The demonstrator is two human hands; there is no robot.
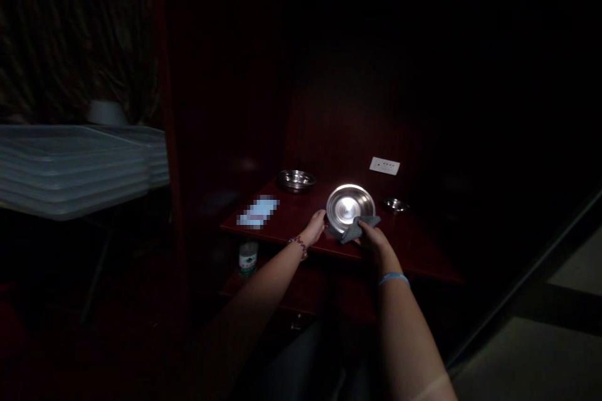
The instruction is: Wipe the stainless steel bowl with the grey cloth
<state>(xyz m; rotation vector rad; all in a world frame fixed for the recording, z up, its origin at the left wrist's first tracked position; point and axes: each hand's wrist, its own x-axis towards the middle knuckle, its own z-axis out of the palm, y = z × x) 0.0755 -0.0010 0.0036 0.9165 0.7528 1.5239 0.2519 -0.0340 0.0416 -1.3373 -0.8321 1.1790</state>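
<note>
A shiny steel bowl [361, 198] is tilted toward me above the dark red desk [301, 218]. My left hand [314, 229] grips its left rim, fingers partly hidden behind it. With my right hand [373, 239] I hold a grey cloth [353, 232] against the bowl's lower right rim. On the desk behind, to the left, sit other steel bowls [295, 182], seemingly nested. A smaller steel dish [395, 205] lies to the right of the held bowl.
A blurred-out bright rectangle [258, 211] lies at the desk's left. Below it, a bottle [248, 258] stands on a lower shelf [263, 291]. A white socket plate [384, 166] is on the back wall. Stacked translucent plastic trays [79, 169] stand beyond the left panel.
</note>
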